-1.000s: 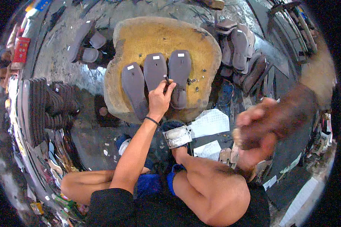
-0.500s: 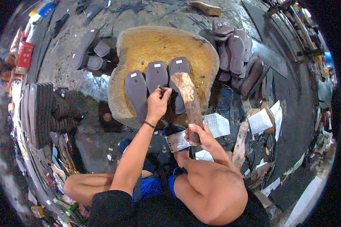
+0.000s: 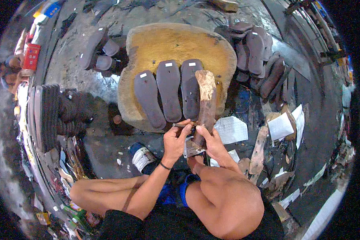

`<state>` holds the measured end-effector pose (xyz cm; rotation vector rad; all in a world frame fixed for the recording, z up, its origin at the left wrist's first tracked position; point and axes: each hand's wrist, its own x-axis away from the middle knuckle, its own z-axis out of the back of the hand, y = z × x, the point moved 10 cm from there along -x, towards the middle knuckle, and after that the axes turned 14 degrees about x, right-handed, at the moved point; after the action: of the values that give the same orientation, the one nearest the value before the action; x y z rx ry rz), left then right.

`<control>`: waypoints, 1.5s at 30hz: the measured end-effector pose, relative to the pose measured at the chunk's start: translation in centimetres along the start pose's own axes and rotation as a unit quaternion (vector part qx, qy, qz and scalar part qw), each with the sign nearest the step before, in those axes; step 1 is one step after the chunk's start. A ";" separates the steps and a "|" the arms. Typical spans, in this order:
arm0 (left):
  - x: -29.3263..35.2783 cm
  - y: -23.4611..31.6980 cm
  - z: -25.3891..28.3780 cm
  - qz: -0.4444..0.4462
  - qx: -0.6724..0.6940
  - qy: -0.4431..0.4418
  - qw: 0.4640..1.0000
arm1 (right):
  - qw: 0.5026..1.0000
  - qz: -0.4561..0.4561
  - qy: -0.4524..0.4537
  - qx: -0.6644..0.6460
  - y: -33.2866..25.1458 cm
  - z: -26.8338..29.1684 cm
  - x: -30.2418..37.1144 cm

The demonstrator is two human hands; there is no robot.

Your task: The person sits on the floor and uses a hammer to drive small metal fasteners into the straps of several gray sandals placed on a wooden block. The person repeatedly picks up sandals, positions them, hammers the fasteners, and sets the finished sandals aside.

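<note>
Mallet [image 3: 206,106] lengthwise, head away.

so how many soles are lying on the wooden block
3, side by side on the wooden block: left sole, middle sole, right sole, partly under the wooden mallet.

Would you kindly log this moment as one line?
left hand: pinches small punch | right hand: grips wooden mallet | three soles on stump
</note>
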<state>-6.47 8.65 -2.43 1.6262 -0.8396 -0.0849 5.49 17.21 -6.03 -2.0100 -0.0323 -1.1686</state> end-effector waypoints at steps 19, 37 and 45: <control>-9.9 3.4 5.4 -0.090 0.039 0.059 0.993 | 0.981 0.085 0.073 0.159 -3.0 1.2 2.0; -8.5 4.6 1.0 -0.264 -0.326 -0.030 0.907 | 0.879 0.243 -0.049 0.407 -11.5 2.0 5.5; -11.7 3.9 3.6 -0.101 -0.297 -0.039 0.949 | 0.991 0.090 -0.045 0.088 -4.6 -1.5 0.8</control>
<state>-18.63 12.20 -4.44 1.1347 -0.6219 -0.5040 3.06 19.11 -2.17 -1.8672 0.0015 -0.9279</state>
